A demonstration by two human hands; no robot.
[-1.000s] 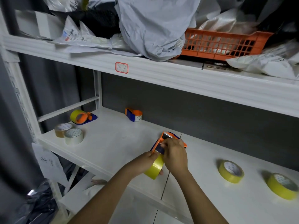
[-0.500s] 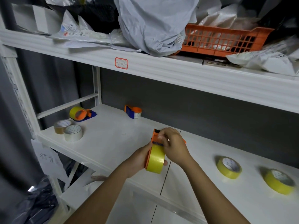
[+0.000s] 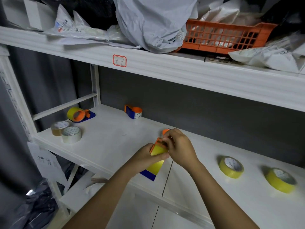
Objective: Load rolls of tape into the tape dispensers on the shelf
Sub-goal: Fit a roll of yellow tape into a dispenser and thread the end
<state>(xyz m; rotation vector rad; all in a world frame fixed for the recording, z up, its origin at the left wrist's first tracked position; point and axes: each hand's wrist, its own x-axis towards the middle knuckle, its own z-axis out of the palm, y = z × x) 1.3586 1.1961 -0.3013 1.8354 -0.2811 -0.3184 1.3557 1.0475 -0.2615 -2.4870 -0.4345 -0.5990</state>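
Note:
Above the middle of the white shelf (image 3: pixel 115 142) I hold an orange and blue tape dispenser (image 3: pixel 159 143) with a yellow tape roll (image 3: pixel 156 165) mounted in it. My left hand (image 3: pixel 145 157) grips the roll and dispenser from the left. My right hand (image 3: pixel 179 147) pinches at the dispenser's orange front end. A second dispenser (image 3: pixel 79 114), loaded with yellow tape, lies at the back left. An empty orange and blue dispenser (image 3: pixel 133 111) stands by the back wall. Two loose yellow rolls (image 3: pixel 231 166) (image 3: pixel 280 182) lie flat on the right.
A brown roll (image 3: pixel 58 128) and a whitish roll (image 3: pixel 71 134) sit at the shelf's left front corner. The upper shelf (image 3: pixel 165 66) carries grey mailer bags (image 3: pixel 153 22) and an orange basket (image 3: pixel 226 37). A lower shelf (image 3: pixel 132 212) shows beneath my arms.
The dispenser with its yellow roll has tilted so the blue base now points down toward me. My right hand's fingers have shifted to the orange front end.

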